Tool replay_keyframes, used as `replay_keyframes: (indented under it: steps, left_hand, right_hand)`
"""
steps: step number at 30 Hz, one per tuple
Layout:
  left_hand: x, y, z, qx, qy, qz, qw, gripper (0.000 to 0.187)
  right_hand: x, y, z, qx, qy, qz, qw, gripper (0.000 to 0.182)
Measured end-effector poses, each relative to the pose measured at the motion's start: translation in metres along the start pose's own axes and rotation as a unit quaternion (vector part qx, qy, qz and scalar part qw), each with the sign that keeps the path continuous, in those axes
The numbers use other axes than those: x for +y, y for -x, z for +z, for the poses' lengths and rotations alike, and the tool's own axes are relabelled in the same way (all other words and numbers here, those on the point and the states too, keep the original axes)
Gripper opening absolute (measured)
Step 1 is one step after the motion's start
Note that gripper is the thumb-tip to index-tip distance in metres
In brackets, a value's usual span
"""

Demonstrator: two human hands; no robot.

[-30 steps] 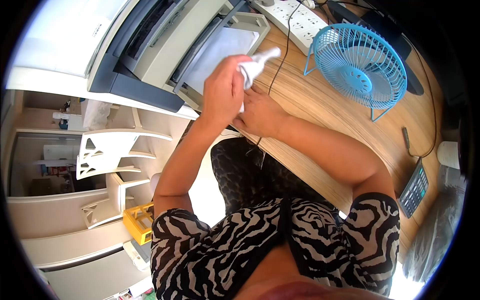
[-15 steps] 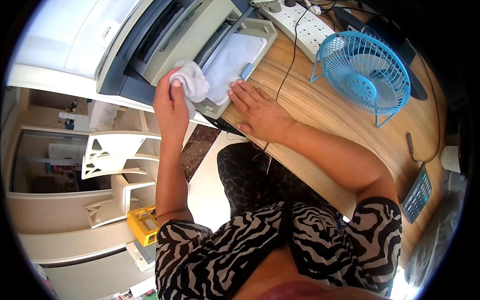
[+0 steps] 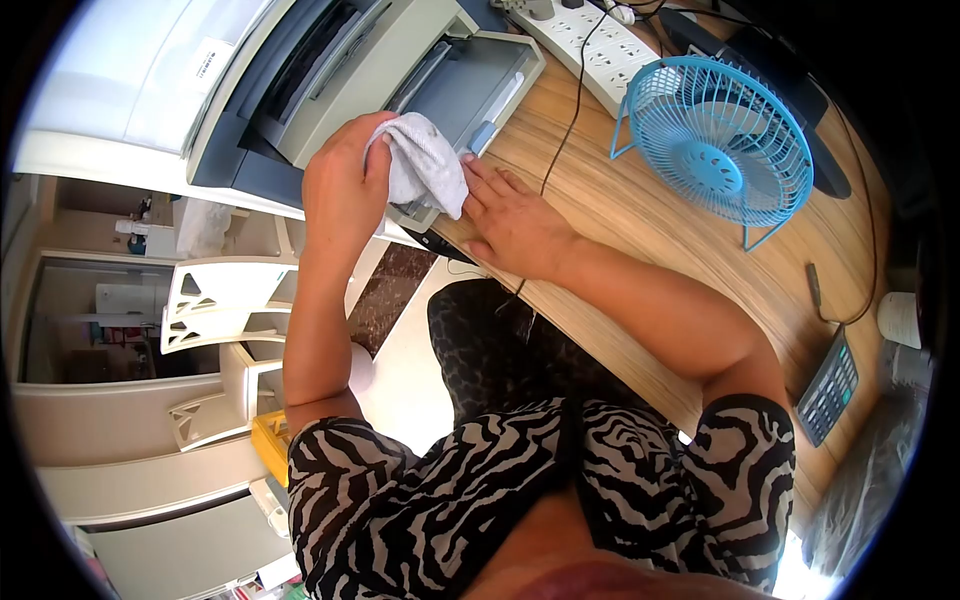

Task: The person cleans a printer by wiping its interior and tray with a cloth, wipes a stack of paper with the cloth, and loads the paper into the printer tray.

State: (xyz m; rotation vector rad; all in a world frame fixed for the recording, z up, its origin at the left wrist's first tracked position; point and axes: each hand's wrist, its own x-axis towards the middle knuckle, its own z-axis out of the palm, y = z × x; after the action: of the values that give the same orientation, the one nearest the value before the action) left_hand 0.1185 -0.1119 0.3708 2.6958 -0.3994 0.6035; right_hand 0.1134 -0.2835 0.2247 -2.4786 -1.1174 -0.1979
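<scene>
My left hand (image 3: 343, 185) is closed on a white cloth (image 3: 425, 165), which hangs out from the fingers over the near end of the pulled-out paper tray (image 3: 535, 62) of a grey printer (image 3: 345, 95). The cloth covers part of the tray. Inside the tray the floor looks grey, and a small blue-grey tab (image 3: 483, 137) stands at its near side. My right hand (image 3: 520, 222) lies flat on the wooden desk with fingers spread, its fingertips right at the tray's edge and close to the cloth.
A blue wire fan (image 3: 715, 165) stands on the desk (image 3: 640, 260) to the right. Behind it lies a white power strip (image 3: 590, 48) with cables. A calculator (image 3: 828, 390) rests at the far right. White shelving (image 3: 225, 305) and a yellow crate (image 3: 270, 445) are at left.
My left hand has turned and brought the cloth right, toward my right hand; more cloth hangs loose. The tray floor, white before, now looks grey. My right hand stays nearly in place.
</scene>
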Motion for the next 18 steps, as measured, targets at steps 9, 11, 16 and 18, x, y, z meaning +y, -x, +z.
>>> replay_keyframes:
  steps: [9, 11, 16, 18]
  left_hand:
    - [-0.005, 0.087, -0.026, -0.154, 0.248, -0.106, 0.951, 0.026]
    - [-0.010, 0.102, -0.028, -0.175, 0.268, -0.086, 0.944, 0.027]
    - [-0.011, 0.129, -0.032, -0.211, 0.293, -0.064, 0.930, 0.029]
    - [-0.010, 0.136, -0.028, -0.205, 0.297, -0.056, 0.931, 0.029]
  right_hand:
    - [0.008, -0.009, 0.012, 0.182, -0.178, 0.016, 0.967, 0.050]
    - [0.007, -0.016, 0.006, 0.178, -0.303, 0.090, 0.932, 0.046]
    - [0.001, -0.034, -0.022, 0.139, -0.665, 0.301, 0.669, 0.045]
    - [-0.001, -0.039, -0.034, 0.136, -0.683, 0.324, 0.640, 0.047]
